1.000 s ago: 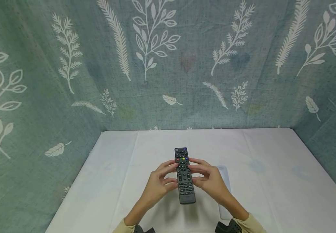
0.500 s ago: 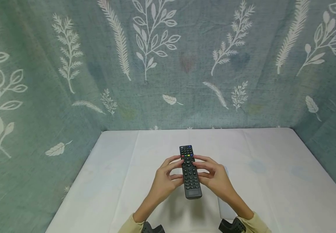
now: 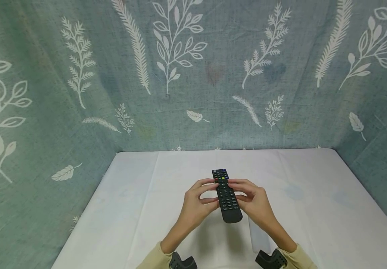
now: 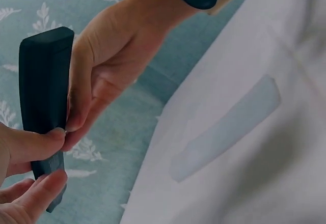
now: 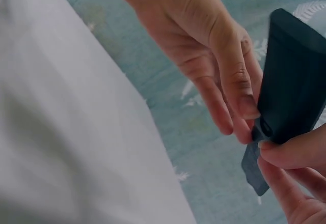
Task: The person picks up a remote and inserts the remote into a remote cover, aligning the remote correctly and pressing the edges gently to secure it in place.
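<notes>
Fabric (image 3: 220, 134) in grey-green, printed with white leaves and sprigs, hangs behind and along both sides of the white-covered table (image 3: 321, 216). From my remote post I see pale yellow sleeves (image 3: 151, 257) reaching in from the near edge, with a dark wrist unit (image 3: 182, 262) at each cuff.

Left hand (image 3: 193, 207): thumb and fingers pinch one long edge of a black remote control (image 3: 227, 196). Right hand (image 3: 258, 205): same pinch on the opposite edge, fingertips clamped on the casing. Both wrist views bear this out, the two hands close together around the casing.

Remote is held up off the table, between the hands, button side facing the head camera, far end leaning a little left. Two soft shadows fall on the cloth below.

Pale translucent strip (image 4: 226, 127) lies flat on the table; my head view has it partly hidden by the right hand and forearm. I cannot tell what it is.

Smallest detail I log: a yellow button (image 3: 223, 178) near the remote's far end.
</notes>
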Available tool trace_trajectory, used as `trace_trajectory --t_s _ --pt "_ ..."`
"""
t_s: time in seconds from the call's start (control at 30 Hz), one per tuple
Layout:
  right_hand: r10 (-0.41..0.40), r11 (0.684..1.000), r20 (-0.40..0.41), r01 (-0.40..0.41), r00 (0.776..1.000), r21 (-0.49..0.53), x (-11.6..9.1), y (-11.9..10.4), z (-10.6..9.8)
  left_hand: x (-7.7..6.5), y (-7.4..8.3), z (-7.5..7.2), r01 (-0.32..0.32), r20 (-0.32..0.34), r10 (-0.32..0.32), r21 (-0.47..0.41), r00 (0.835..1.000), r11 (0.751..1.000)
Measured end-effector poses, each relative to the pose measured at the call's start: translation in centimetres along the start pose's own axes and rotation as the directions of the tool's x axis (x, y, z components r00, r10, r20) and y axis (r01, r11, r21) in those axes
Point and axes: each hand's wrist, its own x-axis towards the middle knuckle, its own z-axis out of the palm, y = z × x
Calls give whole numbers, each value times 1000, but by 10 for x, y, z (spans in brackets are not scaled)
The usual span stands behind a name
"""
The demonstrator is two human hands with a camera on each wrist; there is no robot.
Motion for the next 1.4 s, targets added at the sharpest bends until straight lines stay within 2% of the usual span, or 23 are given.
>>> trace_trajectory --t_s 0.5,0.63,0.77,0.87,1.07,1.13,1.2,1.37,1.4 --pt "-65 996 -66 60 996 -72 2 -6 -11 11 6 9 -89 -5 89 20 996 996" --pt "-94 991 -84 86 992 -98 2 -8 -15 16 8 12 -142 -2 142 52 990 989" --pt "-112 988 -93 101 989 -114 2 -11 -19 19 10 14 -163 0 163 80 987 983" --pt "-116 986 -102 102 988 -129 2 -14 -21 22 5 16 -170 -6 171 93 985 981" --pt "-163 966 -133 131 978 -222 1 -29 -20 32 -24 23 -213 -1 214 111 977 971" --pt "-190 956 -143 150 971 -253 1 -36 -19 35 -28 26 -235 4 236 113 972 966" --pt "-227 944 -145 181 963 -275 0 -38 -20 35 -19 27 -262 6 263 101 965 960" --pt "-303 925 -144 255 942 -282 3 -19 -31 35 8 30 -335 4 336 58 942 940" --pt "-307 925 -148 258 940 -278 3 -15 -33 36 9 31 -344 5 344 46 939 938"
